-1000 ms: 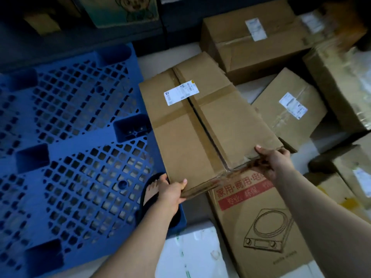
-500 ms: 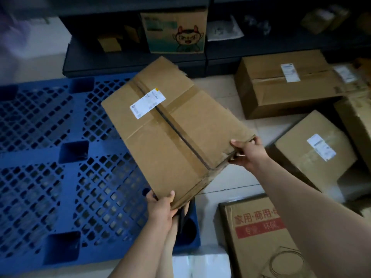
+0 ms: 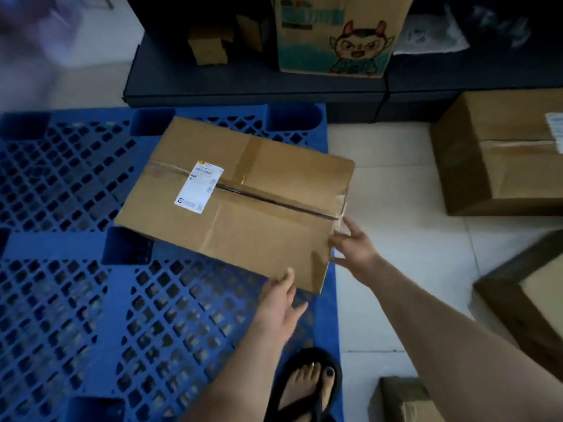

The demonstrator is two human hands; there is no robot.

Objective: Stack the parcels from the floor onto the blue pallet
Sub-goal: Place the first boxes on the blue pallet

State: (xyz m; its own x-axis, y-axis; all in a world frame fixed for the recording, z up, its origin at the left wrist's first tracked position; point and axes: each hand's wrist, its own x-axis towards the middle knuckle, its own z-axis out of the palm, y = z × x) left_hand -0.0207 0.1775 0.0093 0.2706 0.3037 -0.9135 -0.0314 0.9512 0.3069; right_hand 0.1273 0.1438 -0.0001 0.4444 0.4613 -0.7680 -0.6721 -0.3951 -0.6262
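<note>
One parcel (image 3: 237,202) lay at the blue pallet's (image 3: 76,300) two o'clock, left hand (image 3: 283,296) and right hand (image 3: 356,251) touching it, fingers released; another seemingly needed fetching.

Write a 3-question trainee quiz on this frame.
1. True or false: the box lies on the floor, clear of the pallet.
2. The left hand and right hand: A) clench the box's far edge; B) touch it around its near right corner, fingers straight; C) hang well away from it.
3. Fill in: the sandalled foot stands on the ___.
Key: 1 false; 2 B; 3 pallet.
</note>
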